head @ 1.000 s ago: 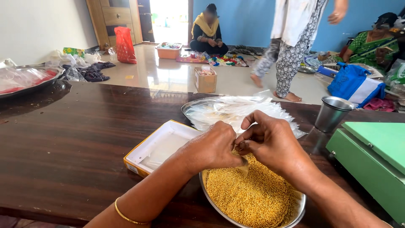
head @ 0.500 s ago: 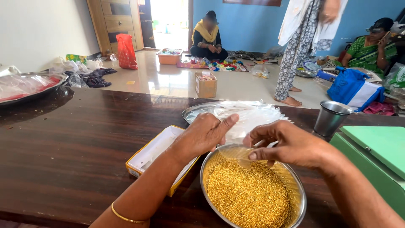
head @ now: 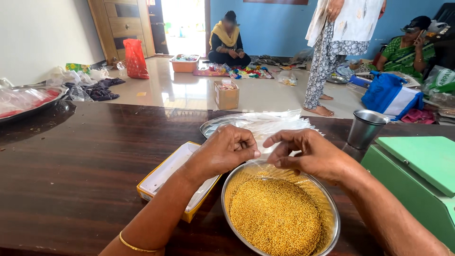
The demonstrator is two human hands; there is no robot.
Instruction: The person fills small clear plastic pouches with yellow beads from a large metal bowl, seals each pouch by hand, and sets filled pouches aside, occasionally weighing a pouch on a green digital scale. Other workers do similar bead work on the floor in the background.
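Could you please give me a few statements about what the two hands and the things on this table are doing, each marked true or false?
1. Both hands, left hand and right hand, pinch a small clear bag above the steel bowl. True.
2. The bowl holds red beads. False: golden yellow beads.
3. A steel tumbler stands beside the green box. True.
4. The yellow-edged tray lies right of the bowl. False: left of it.
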